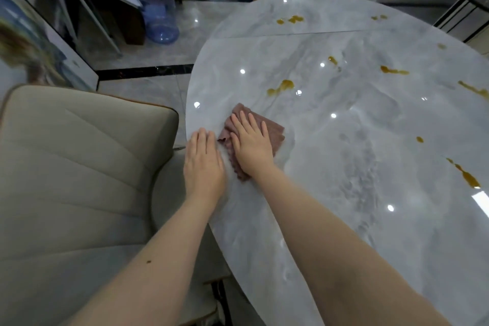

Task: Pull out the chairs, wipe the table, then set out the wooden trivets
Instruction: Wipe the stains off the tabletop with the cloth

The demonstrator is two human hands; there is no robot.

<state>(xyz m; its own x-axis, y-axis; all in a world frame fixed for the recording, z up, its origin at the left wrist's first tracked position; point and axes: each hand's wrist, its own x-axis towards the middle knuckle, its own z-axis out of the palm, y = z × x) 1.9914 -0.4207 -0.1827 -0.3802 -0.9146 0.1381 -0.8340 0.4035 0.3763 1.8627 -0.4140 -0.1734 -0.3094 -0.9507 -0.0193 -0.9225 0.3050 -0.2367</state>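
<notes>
While the right hand point(252, 144) presses flat, fingers straight, on the cloth point(275, 131) near the worktop point(370, 167) edge — left hand point(203, 164) flat beside it — one pass may smear the spills point(281, 86) rather than lift them.

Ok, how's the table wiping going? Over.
Right hand flat on the cloth. Left hand flat at the table edge. Yellow spills unwiped. No trivets in view.

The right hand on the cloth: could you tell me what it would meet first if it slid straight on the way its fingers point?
Probably only bare marble table: the right hand points up-left, past the orange-brown spill.
</notes>
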